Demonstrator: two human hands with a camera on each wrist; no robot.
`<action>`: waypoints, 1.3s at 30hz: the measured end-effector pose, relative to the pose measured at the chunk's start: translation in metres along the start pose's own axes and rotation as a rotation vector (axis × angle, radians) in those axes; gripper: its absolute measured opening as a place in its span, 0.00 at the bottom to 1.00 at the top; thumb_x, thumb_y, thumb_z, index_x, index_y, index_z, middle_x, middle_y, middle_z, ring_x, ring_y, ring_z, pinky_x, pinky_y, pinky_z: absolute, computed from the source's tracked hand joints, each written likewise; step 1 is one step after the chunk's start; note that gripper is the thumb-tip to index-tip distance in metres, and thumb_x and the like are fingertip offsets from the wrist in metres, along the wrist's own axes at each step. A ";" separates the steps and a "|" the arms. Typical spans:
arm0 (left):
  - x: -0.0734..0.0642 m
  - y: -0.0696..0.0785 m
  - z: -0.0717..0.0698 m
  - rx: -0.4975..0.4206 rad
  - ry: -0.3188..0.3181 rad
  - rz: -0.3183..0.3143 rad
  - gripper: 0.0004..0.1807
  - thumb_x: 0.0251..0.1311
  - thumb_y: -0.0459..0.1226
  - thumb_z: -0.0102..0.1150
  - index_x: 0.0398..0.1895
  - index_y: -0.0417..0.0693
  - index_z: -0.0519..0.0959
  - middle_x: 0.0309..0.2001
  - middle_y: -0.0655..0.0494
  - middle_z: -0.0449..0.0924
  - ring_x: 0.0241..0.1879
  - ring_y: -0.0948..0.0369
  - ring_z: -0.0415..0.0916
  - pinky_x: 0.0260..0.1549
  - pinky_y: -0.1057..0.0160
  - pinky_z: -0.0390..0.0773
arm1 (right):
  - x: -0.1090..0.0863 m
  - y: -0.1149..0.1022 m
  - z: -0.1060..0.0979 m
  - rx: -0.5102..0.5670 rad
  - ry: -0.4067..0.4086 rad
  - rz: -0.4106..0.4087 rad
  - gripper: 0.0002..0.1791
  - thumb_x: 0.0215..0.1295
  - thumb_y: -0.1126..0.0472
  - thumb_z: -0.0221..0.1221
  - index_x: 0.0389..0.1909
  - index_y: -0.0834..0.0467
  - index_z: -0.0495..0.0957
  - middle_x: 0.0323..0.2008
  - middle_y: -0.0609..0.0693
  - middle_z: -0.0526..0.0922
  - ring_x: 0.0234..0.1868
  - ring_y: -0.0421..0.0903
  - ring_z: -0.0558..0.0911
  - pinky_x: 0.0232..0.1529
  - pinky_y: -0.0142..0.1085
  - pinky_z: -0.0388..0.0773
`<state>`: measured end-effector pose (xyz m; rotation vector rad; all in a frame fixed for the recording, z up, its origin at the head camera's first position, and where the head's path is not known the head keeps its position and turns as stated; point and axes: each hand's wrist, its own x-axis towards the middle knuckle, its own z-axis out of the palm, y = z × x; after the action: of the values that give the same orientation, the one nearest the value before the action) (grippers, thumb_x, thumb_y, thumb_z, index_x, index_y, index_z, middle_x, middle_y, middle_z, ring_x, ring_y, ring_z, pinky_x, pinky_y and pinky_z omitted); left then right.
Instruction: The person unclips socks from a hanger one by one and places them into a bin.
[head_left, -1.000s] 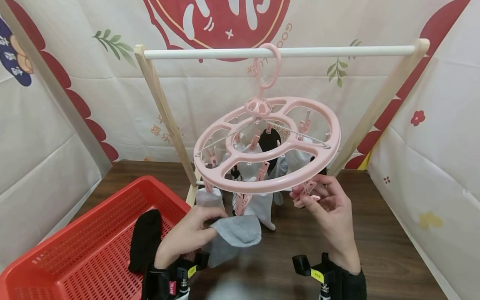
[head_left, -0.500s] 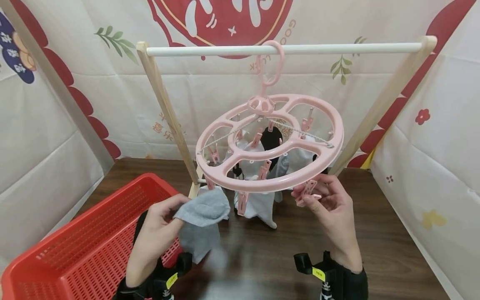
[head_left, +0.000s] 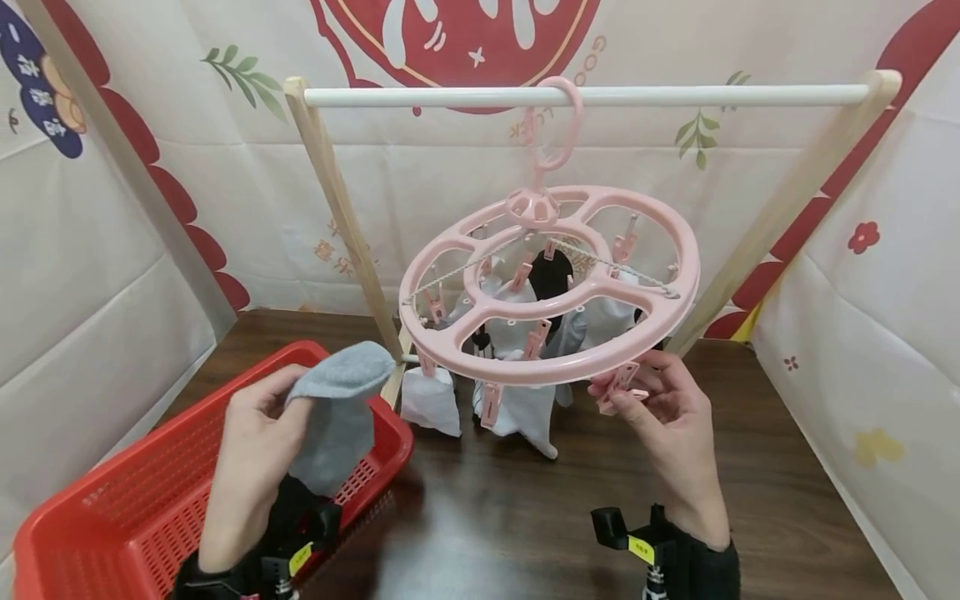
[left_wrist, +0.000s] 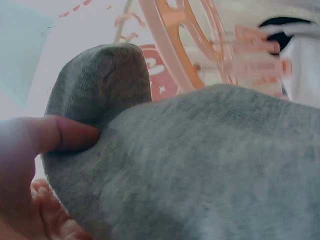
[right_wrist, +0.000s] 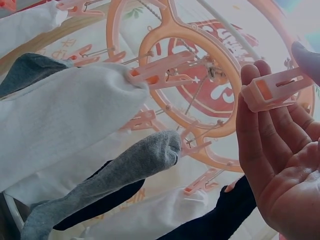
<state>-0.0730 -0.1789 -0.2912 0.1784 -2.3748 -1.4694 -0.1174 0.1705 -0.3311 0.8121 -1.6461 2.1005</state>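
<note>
My left hand (head_left: 258, 450) pinches a grey sock (head_left: 337, 417) between thumb and fingers, over the red basket; the sock hangs down with its top folded over. In the left wrist view the sock (left_wrist: 190, 165) fills most of the picture, the thumb pressing on it. My right hand (head_left: 667, 433) holds a pink clothespin (head_left: 621, 387) at the near right rim of the round pink drying hanger (head_left: 510, 367). In the right wrist view the clothespin (right_wrist: 275, 89) lies between thumb and fingertips, with no sock in it. Other clothespins carry white, grey and black socks.
The hanger hooks over a white rod (head_left: 675, 97) on a wooden frame (head_left: 341, 208). A red basket (head_left: 67, 533) stands at the left on the dark wooden table (head_left: 480, 517). White socks (head_left: 431, 400) hang low beneath the hanger. Printed cloth walls surround the table.
My left hand has carried the grey sock leftward, from beneath the hanger's front to over the red basket. My right hand stays on the clothespin. The view has shifted slightly.
</note>
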 end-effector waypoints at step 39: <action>0.034 -0.031 -0.018 0.571 -0.104 0.003 0.21 0.62 0.35 0.34 0.55 0.34 0.69 0.45 0.32 0.76 0.25 0.52 0.68 0.22 0.58 0.62 | 0.002 0.000 -0.002 0.017 -0.015 0.014 0.21 0.55 0.85 0.47 0.52 0.76 0.62 0.37 0.55 0.85 0.33 0.46 0.83 0.33 0.30 0.81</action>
<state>-0.1005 -0.2183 -0.3041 0.2373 -2.8188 -0.7768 -0.1192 0.1722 -0.3299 0.8259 -1.6482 2.1251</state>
